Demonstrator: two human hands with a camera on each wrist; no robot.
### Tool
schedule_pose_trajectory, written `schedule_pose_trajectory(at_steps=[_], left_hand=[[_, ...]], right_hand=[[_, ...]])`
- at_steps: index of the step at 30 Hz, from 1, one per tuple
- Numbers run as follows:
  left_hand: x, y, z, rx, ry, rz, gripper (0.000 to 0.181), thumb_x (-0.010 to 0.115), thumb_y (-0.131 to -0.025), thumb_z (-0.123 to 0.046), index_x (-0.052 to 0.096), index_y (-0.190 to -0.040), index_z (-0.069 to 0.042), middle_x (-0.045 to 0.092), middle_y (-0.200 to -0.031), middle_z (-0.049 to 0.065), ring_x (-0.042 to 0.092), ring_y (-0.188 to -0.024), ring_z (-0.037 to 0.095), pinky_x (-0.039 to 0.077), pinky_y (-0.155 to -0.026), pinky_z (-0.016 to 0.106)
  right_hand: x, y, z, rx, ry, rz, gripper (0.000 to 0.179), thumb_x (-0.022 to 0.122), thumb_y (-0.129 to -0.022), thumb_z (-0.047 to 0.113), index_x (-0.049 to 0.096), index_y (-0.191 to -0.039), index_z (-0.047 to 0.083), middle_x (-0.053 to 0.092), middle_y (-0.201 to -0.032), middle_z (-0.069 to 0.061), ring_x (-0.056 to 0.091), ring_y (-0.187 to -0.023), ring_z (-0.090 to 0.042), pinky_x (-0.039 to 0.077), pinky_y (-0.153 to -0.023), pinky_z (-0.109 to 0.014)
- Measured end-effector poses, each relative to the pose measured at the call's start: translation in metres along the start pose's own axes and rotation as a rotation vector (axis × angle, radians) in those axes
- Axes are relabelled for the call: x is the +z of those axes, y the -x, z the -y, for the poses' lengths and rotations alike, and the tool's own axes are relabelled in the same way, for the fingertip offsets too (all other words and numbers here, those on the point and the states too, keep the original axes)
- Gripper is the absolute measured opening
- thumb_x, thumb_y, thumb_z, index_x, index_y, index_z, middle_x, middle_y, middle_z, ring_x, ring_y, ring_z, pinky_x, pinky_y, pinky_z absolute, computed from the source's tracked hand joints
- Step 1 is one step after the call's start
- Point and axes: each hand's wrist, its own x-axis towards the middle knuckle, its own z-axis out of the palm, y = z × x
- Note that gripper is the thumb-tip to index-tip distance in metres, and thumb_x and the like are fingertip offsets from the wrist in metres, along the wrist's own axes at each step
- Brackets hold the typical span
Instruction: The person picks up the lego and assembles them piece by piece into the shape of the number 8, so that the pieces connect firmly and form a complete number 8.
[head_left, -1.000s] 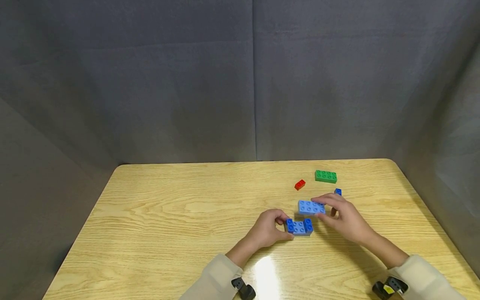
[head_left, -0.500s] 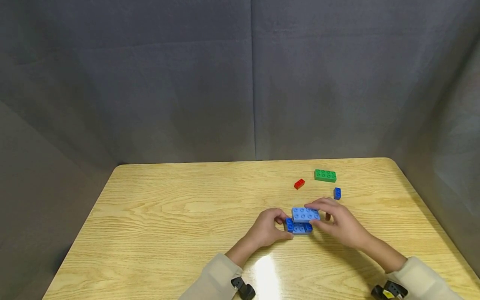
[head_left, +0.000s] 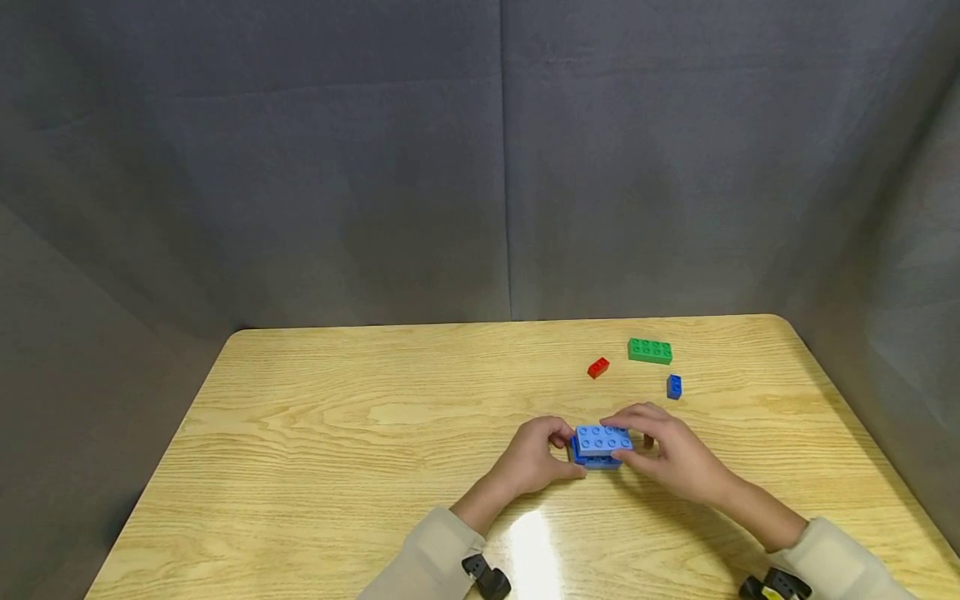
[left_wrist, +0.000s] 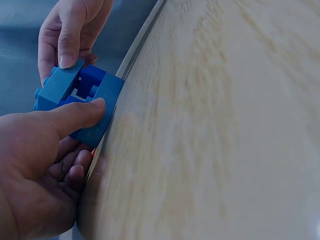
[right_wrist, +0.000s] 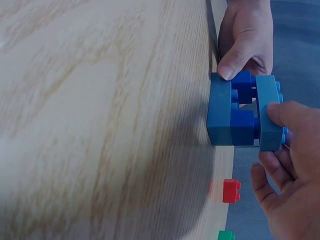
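Note:
My left hand (head_left: 534, 458) pinches the left end of a lower light blue toy brick (right_wrist: 220, 110) on the table. Two small dark blue bricks (right_wrist: 242, 128) stand on its ends, with a space between them. From the right, my right hand (head_left: 678, 454) pinches an upper light blue brick (head_left: 600, 439) by its long sides, studs up. In the right wrist view this brick lies just over the studs of the dark blue ones, with a thin gap showing. The head view has it covering most of the bricks below.
Behind the hands, a green brick (head_left: 650, 351) lies at the back right of the wooden table (head_left: 360, 433). Near it are a small red brick (head_left: 597, 367) and a small dark blue brick (head_left: 674, 387). Grey cloth (head_left: 375, 167) hangs behind the table.
My right hand has brought the upper light blue brick left and toward me, from behind the lower bricks to right over them. My left hand has stayed in place.

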Motion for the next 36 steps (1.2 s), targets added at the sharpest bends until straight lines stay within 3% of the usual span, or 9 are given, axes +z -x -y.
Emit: schedule_pose_trajectory(at_steps=[11, 27, 36], left_hand=[[0.0000, 0.0007, -0.0010, -0.004, 0.005, 0.002, 0.036, 0.085, -0.068, -0.021, 0.065, -0.096, -0.009, 0.057, -0.087, -0.006, 0.051, -0.080, 0.006, 0.043, -0.073, 0.018], [0.0003, 0.0003, -0.0010, 0.006, -0.009, 0.003, 0.035, 0.084, -0.069, -0.021, 0.064, -0.094, -0.010, 0.057, -0.087, -0.006, 0.050, -0.080, 0.006, 0.043, -0.072, 0.018], [-0.0001, 0.0005, 0.0004, 0.009, -0.002, 0.000, 0.034, 0.084, -0.069, -0.020, 0.064, -0.094, -0.010, 0.057, -0.087, -0.006, 0.051, -0.081, 0.008, 0.043, -0.073, 0.018]], right_hand=[[0.0012, 0.0019, 0.0010, 0.024, -0.024, 0.040, 0.037, 0.072, -0.083, 0.016, 0.064, -0.118, 0.016, 0.058, -0.113, 0.007, 0.050, -0.086, -0.007, 0.045, -0.062, -0.021], [0.0049, 0.0019, 0.0006, 0.022, -0.064, 0.020, 0.038, 0.074, -0.081, 0.011, 0.065, -0.117, 0.016, 0.060, -0.111, 0.005, 0.050, -0.082, -0.010, 0.045, -0.058, -0.023], [0.0067, -0.0003, 0.0019, 0.035, -0.026, 0.029, 0.038, 0.076, -0.079, 0.012, 0.065, -0.115, 0.018, 0.059, -0.111, 0.006, 0.049, -0.082, -0.010, 0.045, -0.056, -0.024]])
